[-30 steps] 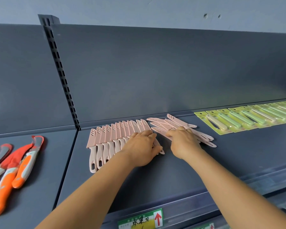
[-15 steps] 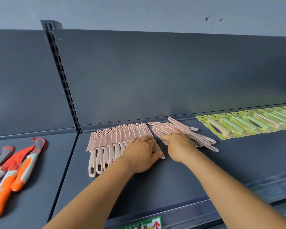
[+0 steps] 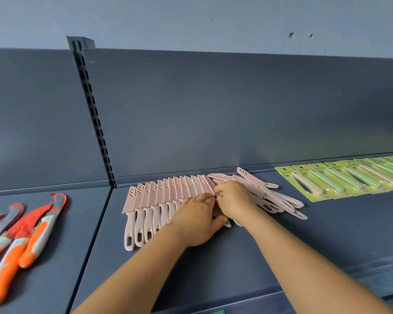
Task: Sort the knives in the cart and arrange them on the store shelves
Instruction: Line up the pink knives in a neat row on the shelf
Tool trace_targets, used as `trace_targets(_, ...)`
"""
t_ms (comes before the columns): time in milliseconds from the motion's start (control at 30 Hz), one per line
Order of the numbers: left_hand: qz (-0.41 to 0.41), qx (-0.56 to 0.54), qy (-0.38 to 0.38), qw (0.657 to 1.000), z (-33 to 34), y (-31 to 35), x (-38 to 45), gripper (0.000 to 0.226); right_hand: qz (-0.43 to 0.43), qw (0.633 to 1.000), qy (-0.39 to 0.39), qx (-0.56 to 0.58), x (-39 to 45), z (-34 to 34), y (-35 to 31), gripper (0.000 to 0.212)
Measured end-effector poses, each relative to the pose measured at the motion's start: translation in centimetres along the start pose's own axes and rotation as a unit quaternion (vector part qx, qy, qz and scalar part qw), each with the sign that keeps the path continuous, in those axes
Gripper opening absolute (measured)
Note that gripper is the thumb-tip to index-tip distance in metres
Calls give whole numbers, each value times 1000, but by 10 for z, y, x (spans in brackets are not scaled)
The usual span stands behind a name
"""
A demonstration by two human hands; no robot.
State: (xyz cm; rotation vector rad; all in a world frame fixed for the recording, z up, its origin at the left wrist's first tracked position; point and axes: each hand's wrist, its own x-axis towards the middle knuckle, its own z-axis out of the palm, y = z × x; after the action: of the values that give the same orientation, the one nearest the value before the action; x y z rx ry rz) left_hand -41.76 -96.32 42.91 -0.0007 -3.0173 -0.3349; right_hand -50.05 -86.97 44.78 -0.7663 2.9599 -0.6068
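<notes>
Pink sheathed knives (image 3: 168, 196) lie in an overlapping row on the grey shelf (image 3: 304, 241). Left hand (image 3: 196, 219) presses flat on them; right hand (image 3: 233, 200) pinches one from the loose pile (image 3: 270, 196).

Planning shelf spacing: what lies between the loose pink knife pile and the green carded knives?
Bare shelf separates pink pile from green carded knives, head view.

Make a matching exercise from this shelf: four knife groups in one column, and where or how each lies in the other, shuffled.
1. orange-handled knives
2. neat pink row
3. loose pink pile
4. green carded knives

A. jumbled, just beyond the right hand
B. far right of the shelf
C. left of the slotted upright
D. overlapping side by side, under the left hand

Pairs: 1-C, 2-D, 3-A, 4-B
</notes>
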Motion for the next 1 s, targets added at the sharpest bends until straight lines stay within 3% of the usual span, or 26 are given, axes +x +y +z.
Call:
trace_targets(200,-1,-26,-1,1000,-1,1,1,54,-10,1000,18,13,-3,-4,8,21)
trace_targets(300,15,7,4,1000,-2,6,4,56,10,998,51,-33,-9,-17,27,38)
trace_targets(533,8,45,-23,999,1,18,14,56,19,994,11,-110,-22,-20,69,48)
trace_targets(733,7,43,-25,999,-2,20,12,51,43,990,30,-129,-20,-25,77,41)
trace_targets(1000,-12,46,-20,999,-4,24,10,52,-3,993,53,-108,-11,-28,74,31)
